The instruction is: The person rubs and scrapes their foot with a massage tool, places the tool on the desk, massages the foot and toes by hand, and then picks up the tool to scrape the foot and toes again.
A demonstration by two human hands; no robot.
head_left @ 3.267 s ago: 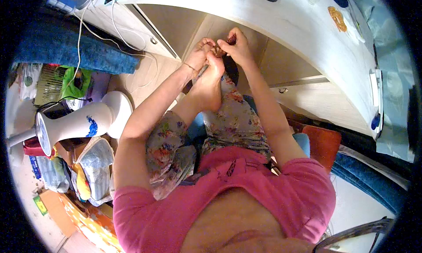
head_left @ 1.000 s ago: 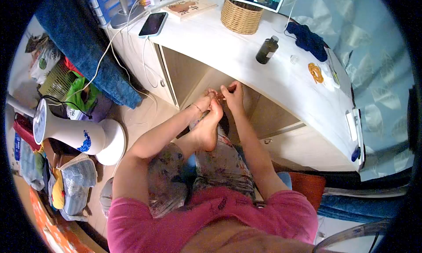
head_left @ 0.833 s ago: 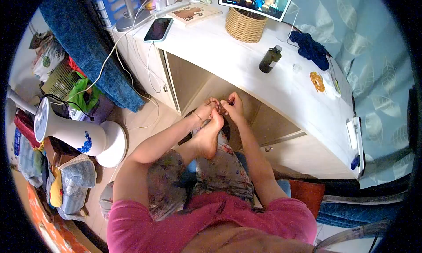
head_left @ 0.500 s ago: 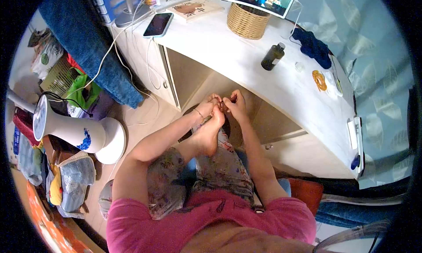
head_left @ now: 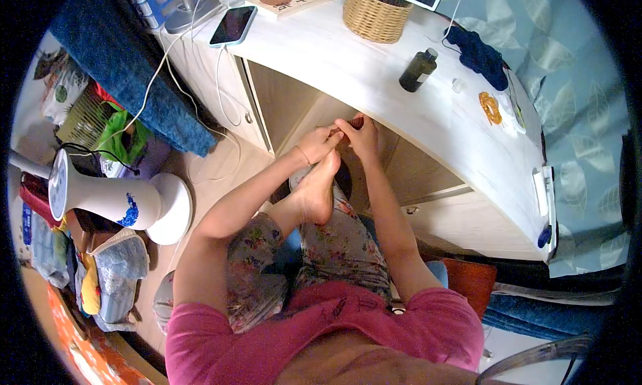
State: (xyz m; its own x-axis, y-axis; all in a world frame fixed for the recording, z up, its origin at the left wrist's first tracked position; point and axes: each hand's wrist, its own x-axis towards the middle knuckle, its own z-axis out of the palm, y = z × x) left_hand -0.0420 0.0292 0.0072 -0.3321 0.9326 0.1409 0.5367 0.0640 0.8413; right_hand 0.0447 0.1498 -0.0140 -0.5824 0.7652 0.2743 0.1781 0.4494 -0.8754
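Note:
My bare foot (head_left: 319, 191) is drawn up across my other leg, toes pointing toward the desk. My left hand (head_left: 317, 146), with a thin bracelet at the wrist, has its fingers curled just above the toes. Its fingertips meet those of my right hand (head_left: 361, 143). Both hands are closed; what is pinched between them is too small to name. A small dark reddish thing (head_left: 358, 122) shows at the curled fingers of my right hand. Patterned trousers (head_left: 341, 251) cover my legs.
The white desk (head_left: 321, 64) curves ahead, its edge close to my hands. On it are a phone (head_left: 233, 26), a dark bottle (head_left: 418, 71), a wicker basket (head_left: 376, 16) and a yellow coil (head_left: 490, 109). A white stand (head_left: 110, 194) lies left, near hanging cables.
Both hands have lifted from the toes and moved slightly toward the desk, fingertips still together. The reddish thing by my right hand now shows. The view has tilted down a little.

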